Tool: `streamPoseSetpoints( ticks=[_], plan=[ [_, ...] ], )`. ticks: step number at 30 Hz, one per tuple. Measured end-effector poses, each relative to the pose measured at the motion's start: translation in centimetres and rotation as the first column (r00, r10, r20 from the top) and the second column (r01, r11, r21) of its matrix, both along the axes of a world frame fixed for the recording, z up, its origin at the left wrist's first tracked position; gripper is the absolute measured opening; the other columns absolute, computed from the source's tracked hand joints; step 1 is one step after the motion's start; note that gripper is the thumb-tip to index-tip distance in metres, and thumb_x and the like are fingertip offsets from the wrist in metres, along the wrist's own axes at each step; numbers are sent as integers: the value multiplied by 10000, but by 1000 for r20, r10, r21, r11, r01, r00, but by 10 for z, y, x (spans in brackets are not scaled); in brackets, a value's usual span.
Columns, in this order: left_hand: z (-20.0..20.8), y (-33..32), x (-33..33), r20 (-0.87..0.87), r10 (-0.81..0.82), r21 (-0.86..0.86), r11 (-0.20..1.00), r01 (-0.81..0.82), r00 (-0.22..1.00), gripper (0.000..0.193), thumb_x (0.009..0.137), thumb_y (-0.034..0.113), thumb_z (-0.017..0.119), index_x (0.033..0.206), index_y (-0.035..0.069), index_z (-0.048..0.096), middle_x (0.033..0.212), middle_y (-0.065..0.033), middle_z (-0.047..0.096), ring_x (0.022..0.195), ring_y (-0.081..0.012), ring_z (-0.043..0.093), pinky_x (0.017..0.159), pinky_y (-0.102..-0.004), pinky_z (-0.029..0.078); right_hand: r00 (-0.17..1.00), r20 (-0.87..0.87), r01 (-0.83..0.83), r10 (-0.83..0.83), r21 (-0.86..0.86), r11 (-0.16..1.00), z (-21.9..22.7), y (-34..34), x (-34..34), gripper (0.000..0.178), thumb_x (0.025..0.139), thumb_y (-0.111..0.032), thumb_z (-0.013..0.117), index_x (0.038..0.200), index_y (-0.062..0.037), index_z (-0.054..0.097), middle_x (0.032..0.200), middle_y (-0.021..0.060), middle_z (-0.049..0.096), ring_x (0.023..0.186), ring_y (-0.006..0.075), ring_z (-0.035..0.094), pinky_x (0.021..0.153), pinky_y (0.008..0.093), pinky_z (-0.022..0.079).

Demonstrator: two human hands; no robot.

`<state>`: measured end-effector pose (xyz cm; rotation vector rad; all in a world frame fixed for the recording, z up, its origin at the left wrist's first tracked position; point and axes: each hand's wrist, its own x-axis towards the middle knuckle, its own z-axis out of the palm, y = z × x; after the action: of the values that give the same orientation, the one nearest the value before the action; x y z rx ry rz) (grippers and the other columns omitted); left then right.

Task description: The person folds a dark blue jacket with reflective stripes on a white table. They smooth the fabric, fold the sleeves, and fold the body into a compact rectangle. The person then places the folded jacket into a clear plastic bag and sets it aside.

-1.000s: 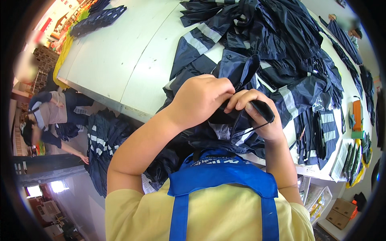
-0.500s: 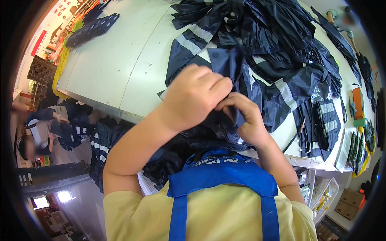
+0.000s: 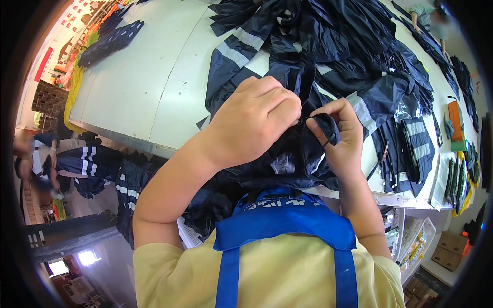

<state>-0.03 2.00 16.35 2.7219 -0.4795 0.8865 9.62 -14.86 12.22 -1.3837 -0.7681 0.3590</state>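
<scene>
A dark navy, shiny jacket with silver-grey reflective bands [image 3: 237,47] lies spread on the table in front of me. My left hand [image 3: 257,115] is closed over it, thumb and fingers pinched together at the cloth; its fingertips are partly hidden behind the knuckles. Just to the right, my right hand [image 3: 346,136] grips a dark fold of the jacket [image 3: 327,128] between thumb and fingers. The cloth is raised and bunched between the two hands. Below them, the near part of the jacket hangs toward my blue apron [image 3: 285,223].
The white table [image 3: 138,87] curves around me. More dark garments [image 3: 354,31] are heaped at the far side, and folded ones [image 3: 417,149] lie at right beside an orange item [image 3: 454,120]. A co-worker [image 3: 41,159] handles dark striped clothing at left; another person [image 3: 429,18] is at far right.
My right hand has turned and moved slightly right and up, with a fold of cloth now showing in it. My left hand has shifted little. The co-worker at left has moved.
</scene>
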Motion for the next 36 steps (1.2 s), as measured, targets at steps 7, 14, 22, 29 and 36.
streamPoseSetpoints(
  ticks=[7,14,22,29,36],
  plan=[
    [-1,-6,2,62,65,-44,997,-62,996,219,692,3,716,819,81,556,917,-21,656,815,-233,575,736,-319,437,995,102,-2,3,-7,1000,-2,3,1,215,807,51,686,835,-43,495,788,18,594,726,47,540,658,196,450],
    [-1,-6,-1,66,77,-69,995,-73,995,234,669,1,728,812,81,560,911,-18,659,800,-230,576,726,-318,434,996,-65,-57,67,149,987,-5,1,2,223,795,65,685,826,-45,493,788,33,594,716,62,536,664,204,441],
    [-3,-8,0,98,85,-27,996,-82,992,221,672,28,732,806,88,568,894,-3,652,791,-211,571,688,-315,416,999,29,-38,36,50,998,-3,2,1,231,774,78,694,782,-37,494,759,25,576,701,78,526,674,210,438],
    [8,-10,-1,91,22,71,997,-29,996,142,675,98,703,768,84,597,870,11,640,787,-190,566,668,-306,402,998,63,20,-23,50,999,1,4,-4,203,778,92,662,779,-29,499,762,36,591,698,80,536,665,216,451],
    [9,-18,0,87,41,114,992,-51,995,80,692,118,656,747,76,615,915,6,634,829,-177,563,688,-308,398,993,98,63,-72,91,994,2,3,-3,181,792,94,632,803,-22,493,767,38,575,702,80,519,656,204,432]
  ],
)
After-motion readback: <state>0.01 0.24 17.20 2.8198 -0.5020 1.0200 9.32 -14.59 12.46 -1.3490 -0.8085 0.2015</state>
